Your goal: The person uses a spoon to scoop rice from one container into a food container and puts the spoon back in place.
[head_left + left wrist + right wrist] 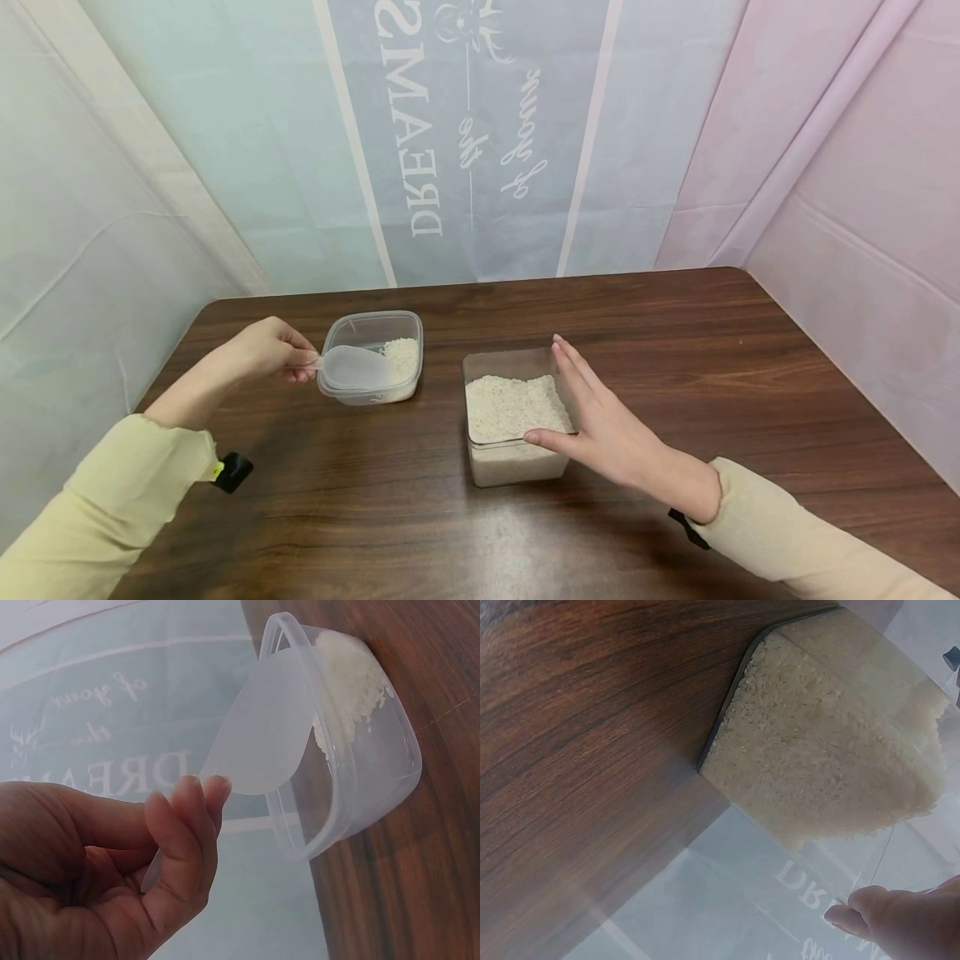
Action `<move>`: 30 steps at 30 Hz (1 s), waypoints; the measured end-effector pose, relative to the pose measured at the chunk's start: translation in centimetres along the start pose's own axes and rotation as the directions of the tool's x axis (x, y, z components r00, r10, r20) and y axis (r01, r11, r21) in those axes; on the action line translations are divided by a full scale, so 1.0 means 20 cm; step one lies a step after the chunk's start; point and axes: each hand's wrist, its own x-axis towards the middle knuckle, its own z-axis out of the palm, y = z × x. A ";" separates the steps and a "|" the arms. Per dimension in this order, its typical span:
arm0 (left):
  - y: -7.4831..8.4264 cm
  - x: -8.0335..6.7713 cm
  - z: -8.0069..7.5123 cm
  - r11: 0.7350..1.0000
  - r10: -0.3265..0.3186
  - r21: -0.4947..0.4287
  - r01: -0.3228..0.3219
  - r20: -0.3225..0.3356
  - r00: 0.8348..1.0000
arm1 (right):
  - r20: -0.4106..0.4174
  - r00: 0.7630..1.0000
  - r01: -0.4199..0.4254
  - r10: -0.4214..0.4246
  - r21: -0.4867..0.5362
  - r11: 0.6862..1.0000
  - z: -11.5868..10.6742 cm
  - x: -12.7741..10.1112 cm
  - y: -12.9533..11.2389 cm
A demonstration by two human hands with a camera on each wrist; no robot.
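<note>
At the table's left, my left hand (283, 350) pinches the handle of a translucent plastic scoop (356, 367). The scoop's bowl lies over a small clear plastic container (382, 769), and its tip reaches inside the rim. A small heap of rice (349, 682) sits in that container. My right hand (607, 425) rests at the right side of a larger clear container (517, 472), fingers straight along its wall and thumb over the front rim. Plenty of rice (817, 750) fills much of the larger one. Only a few fingertips (889, 907) show in the right wrist view.
Both containers stand on a dark wood-grain table (360, 517), the larger one to the right of the smaller. Behind the table hangs a pale printed cloth (480, 192), with light cloth at both sides.
</note>
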 end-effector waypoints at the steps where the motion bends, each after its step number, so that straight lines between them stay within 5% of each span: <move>1: 0.01 0.00 0.00 1.000 -0.001 0.010 0.001 -0.003 1.000 | -0.001 1.000 0.000 0.000 0.001 1.000 0.00 0.00 0.00; 10: 0.04 -0.01 0.01 0.989 0.011 0.147 -0.003 -0.053 0.999 | 0.007 1.000 -0.010 0.010 0.007 1.000 0.00 0.00 0.00; 30: 0.08 -0.07 0.03 0.989 0.071 0.136 -0.052 -0.138 0.988 | 0.012 1.000 -0.014 0.014 0.008 1.000 0.00 -0.01 0.00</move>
